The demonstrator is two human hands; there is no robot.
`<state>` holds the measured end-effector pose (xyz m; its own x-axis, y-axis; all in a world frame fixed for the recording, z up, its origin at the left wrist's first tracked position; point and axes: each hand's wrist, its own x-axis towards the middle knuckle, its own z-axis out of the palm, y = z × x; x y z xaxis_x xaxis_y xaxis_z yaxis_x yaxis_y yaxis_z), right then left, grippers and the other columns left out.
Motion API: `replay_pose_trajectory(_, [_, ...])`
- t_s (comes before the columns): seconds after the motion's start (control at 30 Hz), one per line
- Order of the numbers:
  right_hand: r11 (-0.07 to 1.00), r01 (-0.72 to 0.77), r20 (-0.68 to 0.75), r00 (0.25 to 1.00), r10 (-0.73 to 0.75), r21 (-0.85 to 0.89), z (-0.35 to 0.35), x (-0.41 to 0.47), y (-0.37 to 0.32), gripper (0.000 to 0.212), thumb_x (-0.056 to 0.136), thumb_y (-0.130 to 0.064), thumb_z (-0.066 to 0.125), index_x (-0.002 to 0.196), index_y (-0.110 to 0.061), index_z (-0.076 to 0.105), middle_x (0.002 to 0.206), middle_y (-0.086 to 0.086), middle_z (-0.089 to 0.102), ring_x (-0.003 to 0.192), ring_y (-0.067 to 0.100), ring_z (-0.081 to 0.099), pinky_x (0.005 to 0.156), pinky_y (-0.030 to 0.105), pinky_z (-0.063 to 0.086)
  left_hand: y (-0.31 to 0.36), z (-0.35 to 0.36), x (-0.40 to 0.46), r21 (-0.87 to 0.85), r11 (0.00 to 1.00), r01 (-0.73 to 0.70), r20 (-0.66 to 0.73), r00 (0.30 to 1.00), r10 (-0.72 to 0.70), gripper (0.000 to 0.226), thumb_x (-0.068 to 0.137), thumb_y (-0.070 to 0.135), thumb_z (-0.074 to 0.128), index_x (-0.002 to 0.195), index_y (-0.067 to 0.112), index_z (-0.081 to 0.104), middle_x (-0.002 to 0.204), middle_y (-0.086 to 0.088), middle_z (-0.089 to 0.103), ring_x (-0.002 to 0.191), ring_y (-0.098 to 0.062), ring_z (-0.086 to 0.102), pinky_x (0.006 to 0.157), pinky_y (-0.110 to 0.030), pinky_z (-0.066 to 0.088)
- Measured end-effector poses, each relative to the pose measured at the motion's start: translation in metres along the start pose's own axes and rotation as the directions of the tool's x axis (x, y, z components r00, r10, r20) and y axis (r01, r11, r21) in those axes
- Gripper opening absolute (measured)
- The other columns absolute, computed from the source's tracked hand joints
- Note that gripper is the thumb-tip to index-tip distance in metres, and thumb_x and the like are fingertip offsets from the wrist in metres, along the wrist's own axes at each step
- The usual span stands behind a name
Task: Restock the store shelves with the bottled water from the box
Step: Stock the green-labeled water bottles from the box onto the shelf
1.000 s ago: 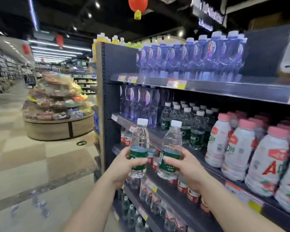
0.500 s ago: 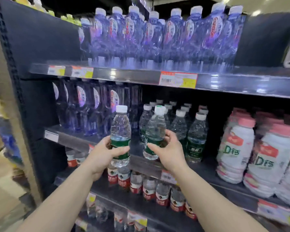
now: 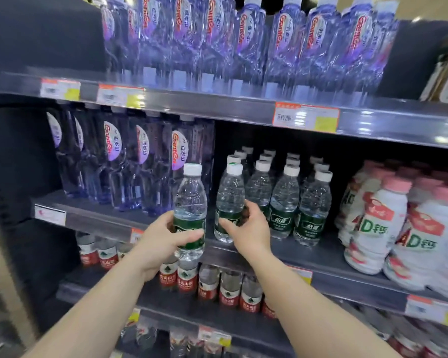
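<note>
Two water bottles, green labels, upright. Left hand (image 3: 163, 244) grips left bottle (image 3: 190, 202) before the shelf (image 3: 329, 259) front edge; right hand (image 3: 248, 228) grips right bottle (image 3: 229, 200) beside the stocked row (image 3: 285, 200). Likely full, weighty; thin plastic, smooth; hold at label.

The right hand (image 3: 248, 228) has carried its green-label bottle (image 3: 229, 202) in from the aisle to the middle shelf (image 3: 321, 257), at the left end of the matching row at frame centre. The left hand (image 3: 163, 244) has raised its bottle (image 3: 190, 210) up in front of the shelf edge.
</note>
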<state>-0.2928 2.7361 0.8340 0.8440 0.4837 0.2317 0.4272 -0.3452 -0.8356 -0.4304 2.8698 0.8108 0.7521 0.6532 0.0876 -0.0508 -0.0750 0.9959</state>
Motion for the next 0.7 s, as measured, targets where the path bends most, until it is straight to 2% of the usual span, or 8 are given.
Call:
replay_pose_trajectory(0.13, [1.0,0.004,0.066,0.998,-0.002,-0.026,0.001,0.0,0.003,0.09,0.072,-0.041,0.084,0.146,-0.024,0.034,0.142,-0.002,0.049,0.127,0.019,0.049,0.103,0.035,0.044,0.002,0.004,-0.001,-0.016,1.0,0.003,0.029,1.0,-0.002,0.109,0.033,0.062,0.093,0.131,0.033,0.055,0.13,0.008,0.063,0.119,-0.022,0.06,0.105,-0.055,0.044])
replay_pose_trajectory(0.27, [0.996,-0.011,0.069,0.997,0.017,-0.092,0.004,0.0,0.005,0.086,0.072,-0.04,0.084,0.143,-0.021,0.038,0.138,0.0,0.052,0.124,0.019,0.051,0.099,0.033,0.045,0.004,0.0,-0.004,-0.027,1.0,-0.015,0.048,0.999,0.016,0.105,0.03,0.061,0.093,0.126,0.032,0.06,0.125,0.009,0.066,0.116,-0.019,0.061,0.103,-0.05,0.046])
replay_pose_trajectory(0.37, [0.996,-0.008,0.05,0.999,0.012,-0.084,0.006,-0.002,0.004,0.08,0.071,-0.043,0.084,0.136,-0.021,0.042,0.132,-0.003,0.055,0.116,0.016,0.054,0.093,0.03,0.046,0.005,-0.004,-0.008,-0.039,0.999,-0.009,0.061,0.998,0.012,0.092,0.036,0.053,0.092,0.12,0.033,0.062,0.12,0.01,0.068,0.113,-0.017,0.062,0.103,-0.049,0.047])
replay_pose_trajectory(0.47, [0.995,-0.011,0.053,0.998,0.016,-0.095,0.009,-0.005,0.001,0.078,0.072,-0.047,0.082,0.132,-0.022,0.04,0.126,-0.006,0.056,0.106,0.015,0.054,0.086,0.03,0.047,0.0,-0.008,-0.009,-0.066,0.997,0.025,0.041,0.999,-0.022,0.098,0.029,0.058,0.094,0.119,0.034,0.063,0.12,0.009,0.069,0.115,-0.021,0.063,0.101,-0.053,0.047])
replay_pose_trajectory(0.57, [0.989,-0.014,0.048,0.999,0.021,-0.149,0.014,-0.007,-0.004,0.076,0.071,-0.053,0.08,0.128,-0.025,0.038,0.11,-0.011,0.052,0.093,0.012,0.05,0.077,0.032,0.047,-0.003,-0.01,-0.01,-0.077,0.996,0.048,0.022,0.999,-0.047,0.101,0.033,0.058,0.095,0.124,0.034,0.06,0.127,0.006,0.066,0.119,-0.024,0.06,0.102,-0.055,0.046])
replay_pose_trajectory(0.7, [0.982,-0.062,-0.013,0.998,0.06,-0.179,0.023,-0.008,-0.008,0.071,0.07,-0.056,0.079,0.121,-0.026,0.038,0.1,-0.013,0.051,0.086,0.013,0.053,0.07,0.031,0.046,-0.002,-0.009,-0.011,-0.074,0.996,0.043,0.04,0.998,-0.04,0.088,0.04,0.051,0.093,0.12,0.033,0.063,0.122,0.008,0.068,0.115,-0.022,0.062,0.103,-0.053,0.046])
